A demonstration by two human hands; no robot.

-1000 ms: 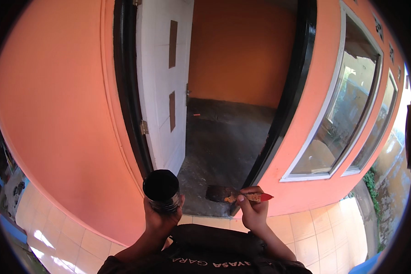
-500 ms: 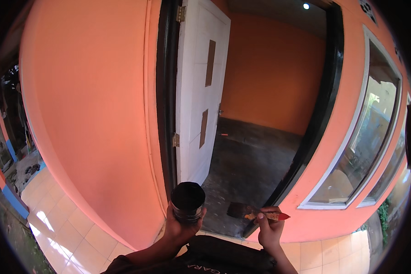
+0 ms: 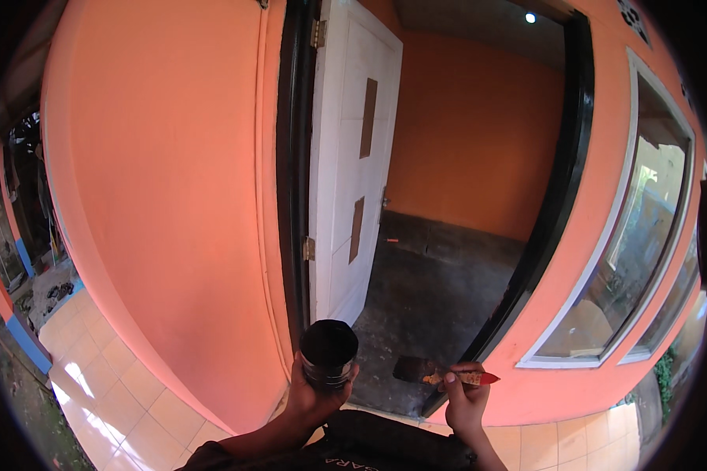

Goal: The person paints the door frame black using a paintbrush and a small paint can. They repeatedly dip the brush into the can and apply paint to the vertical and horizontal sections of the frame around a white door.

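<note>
A paint can [image 3: 327,375] with a black inside is gripped in my left hand [image 3: 310,396], its fingers wrapped round the sides and its open top facing up. In my right hand [image 3: 465,399] I hold a paintbrush [image 3: 448,376] by its paint-spotted, red-tipped handle. The brush's dark bristles point left toward the can, apart from it. Ahead stands a doorway with a black door frame [image 3: 571,149]; the frame looks glossy on the right side. A white door [image 3: 346,165] with two brown rectangular panels hangs swung inward on the left.
Orange walls [image 3: 165,173] flank the doorway. A white-framed window [image 3: 562,361] is on the right. Pale tiles [image 3: 126,392] cover the ground at lower left. Inside lies a dark floor [image 3: 440,290] with a small orange object [image 3: 393,240] on it.
The view has shifted slightly, so the doorway sits a little lower and farther right. Both hands keep their hold on the can and brush.
</note>
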